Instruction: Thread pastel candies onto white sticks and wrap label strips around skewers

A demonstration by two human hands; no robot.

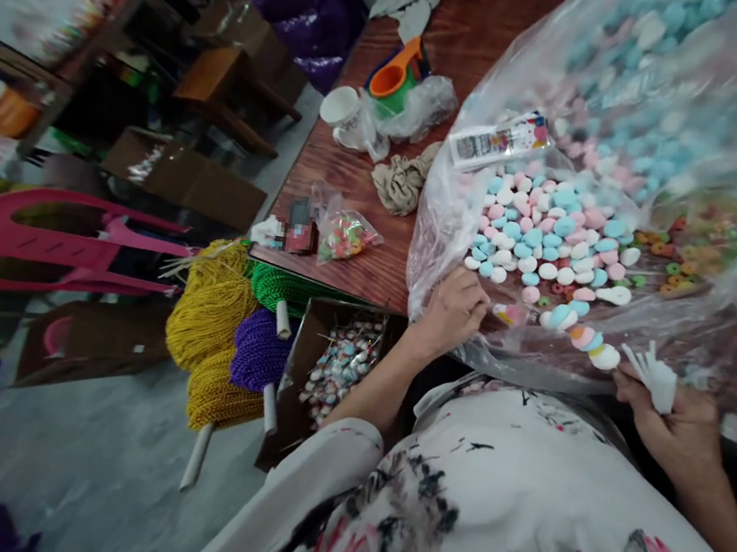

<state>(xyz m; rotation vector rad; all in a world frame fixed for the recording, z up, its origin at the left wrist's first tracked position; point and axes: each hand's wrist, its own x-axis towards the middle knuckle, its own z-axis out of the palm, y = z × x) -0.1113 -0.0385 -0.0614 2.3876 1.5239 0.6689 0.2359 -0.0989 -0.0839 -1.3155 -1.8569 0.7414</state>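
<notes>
My right hand (678,430) is closed around a bundle of white sticks (655,377) at the table's near edge. A row of pastel marshmallow-like candies (581,336) runs from beside its fingertips toward the left; whether the fingers hold its end cannot be told. My left hand (455,313) has its fingers curled at the front left of the clear plastic bag (432,230). Near its fingertips is a small colourful piece (511,315). What the fingers grip, if anything, is hidden. Loose pink, blue and white candies (551,232) lie on the plastic ahead of both hands.
Ring-shaped candies (687,259) lie at the right. On the table's left are a white cup (340,109), an orange scoop (389,78), a crumpled cloth (403,181) and a candy packet (346,237). Below stand a box of wrapped candies (343,363) and yellow cord (211,310).
</notes>
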